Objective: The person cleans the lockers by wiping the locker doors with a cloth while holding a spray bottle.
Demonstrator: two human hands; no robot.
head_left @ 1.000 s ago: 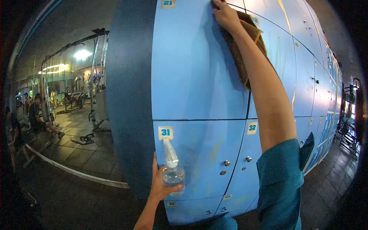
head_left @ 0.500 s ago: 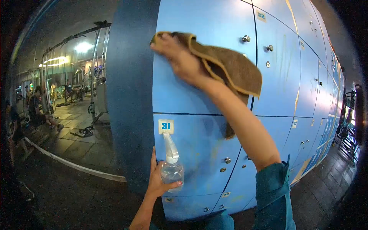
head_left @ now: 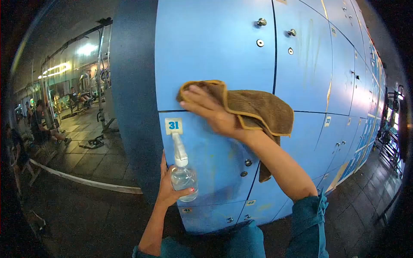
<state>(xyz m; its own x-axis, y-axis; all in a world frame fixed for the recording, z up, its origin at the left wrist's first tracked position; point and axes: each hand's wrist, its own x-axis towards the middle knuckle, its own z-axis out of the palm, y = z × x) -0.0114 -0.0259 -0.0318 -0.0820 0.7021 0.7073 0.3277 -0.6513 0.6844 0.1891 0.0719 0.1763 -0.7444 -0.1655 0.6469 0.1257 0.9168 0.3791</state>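
Observation:
My right hand [head_left: 217, 118] presses a brown microfibre cloth [head_left: 260, 107] with yellow edging flat against the blue locker door [head_left: 211, 56], near the seam above locker 31. The fingers lie over the cloth's left part, and the rest of it hangs over my wrist and forearm. Lower left, my left hand [head_left: 168, 189] is closed round a clear spray bottle [head_left: 184, 177] with a white trigger head, held upright in front of the door marked 31. Clear liquid shows inside. The bottle's nozzle overlaps the bottom of the number label [head_left: 174, 125].
Metal knobs [head_left: 261, 22] and round locks [head_left: 260, 43] stick out from the doors. The locker row curves away to the right. At left, a mirror-like panel shows gym machines and people [head_left: 41, 120]. Dark floor tiles [head_left: 352, 215] lie at right.
My right hand has slid the cloth down the door from the upper left to just above the seam. The view has shifted; my left hand still holds the spray bottle.

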